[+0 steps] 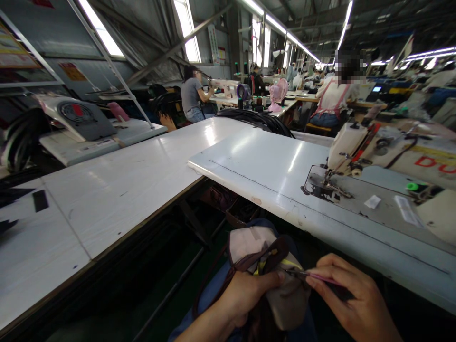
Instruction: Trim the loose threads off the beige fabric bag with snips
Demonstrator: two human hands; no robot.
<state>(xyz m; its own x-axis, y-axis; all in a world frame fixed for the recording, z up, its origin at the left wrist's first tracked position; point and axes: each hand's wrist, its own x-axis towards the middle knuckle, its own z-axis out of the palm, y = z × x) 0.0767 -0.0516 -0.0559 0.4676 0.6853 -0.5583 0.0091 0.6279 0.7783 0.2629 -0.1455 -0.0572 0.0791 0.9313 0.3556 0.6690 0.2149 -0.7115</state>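
Observation:
In my lap lies a fabric bag (249,241) in beige and dark brown, with a zipper and yellowish edging. My left hand (245,294) is closed on it, the thumb pressing the cloth near the zipper. My right hand (351,289) pinches a slim pink-handled tool (326,278). The tool's dark metal tip reaches the bag's cloth just beside my left thumb; its exact kind I cannot make out. Part of the bag is hidden behind my left hand and wrist.
A sewing machine (388,147) stands on the white table (263,166) at right, with paper scraps (372,202) near it. The long white worktop (124,190) runs along the left. Black strips (260,118) lie beyond. Two people (194,95) and others sit farther back.

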